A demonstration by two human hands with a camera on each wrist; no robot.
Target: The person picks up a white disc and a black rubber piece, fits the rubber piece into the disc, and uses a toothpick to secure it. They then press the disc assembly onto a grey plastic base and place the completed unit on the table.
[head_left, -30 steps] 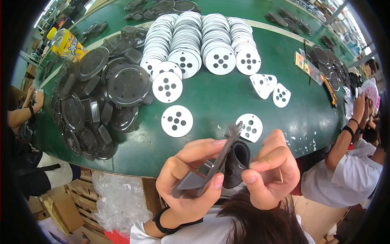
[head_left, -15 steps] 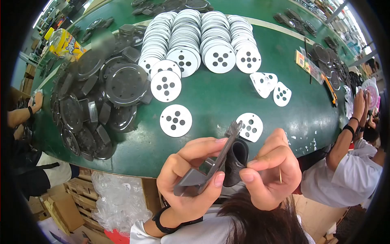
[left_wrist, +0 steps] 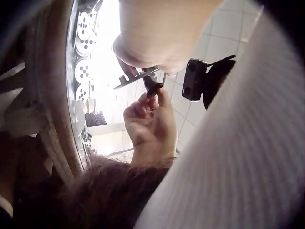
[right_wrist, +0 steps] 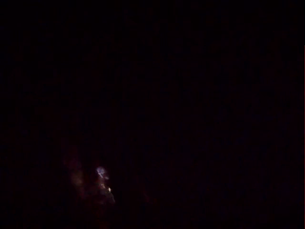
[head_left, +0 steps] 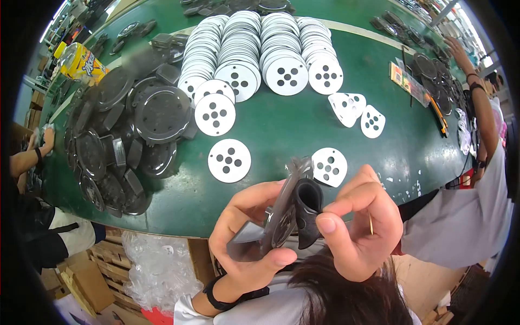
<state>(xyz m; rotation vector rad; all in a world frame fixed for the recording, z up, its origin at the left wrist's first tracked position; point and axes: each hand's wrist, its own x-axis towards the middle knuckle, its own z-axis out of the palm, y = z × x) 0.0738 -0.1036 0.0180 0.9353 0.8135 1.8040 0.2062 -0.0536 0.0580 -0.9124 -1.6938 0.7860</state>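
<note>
In the head view my left hand (head_left: pixel 235 265) grips a dark translucent plastic disc (head_left: pixel 279 219) by its edge, thumb in front and fingers behind. A block-like bracket (head_left: pixel 246 241) juts from the disc's near side. Against its other face sits a short black flexible tube (head_left: pixel 309 214), its round mouth facing up. My right hand (head_left: pixel 363 233) pinches the tube's side between thumb and forefinger. A thin wooden stick (head_left: pixel 371 222) shows among that hand's curled fingers. Both hands meet at the black tube (left_wrist: pixel 152 86) in the left wrist view. The right wrist view is almost black.
White discs with holes (head_left: pixel 246 49) stand in overlapping rows on the green table (head_left: pixel 281 132); several lie loose nearer. Left is a heap of dark plastic parts (head_left: pixel 162 115) with a yellow bottle (head_left: pixel 84 64) behind. An orange-handled tool (head_left: pixel 437 116) and another person's arm (head_left: pixel 482 108) are at right.
The plastic disc has turned in my left hand, showing more of its face, and shifted slightly left with the tube. My left thumb has moved lower. The person at right has reached an arm forward.
</note>
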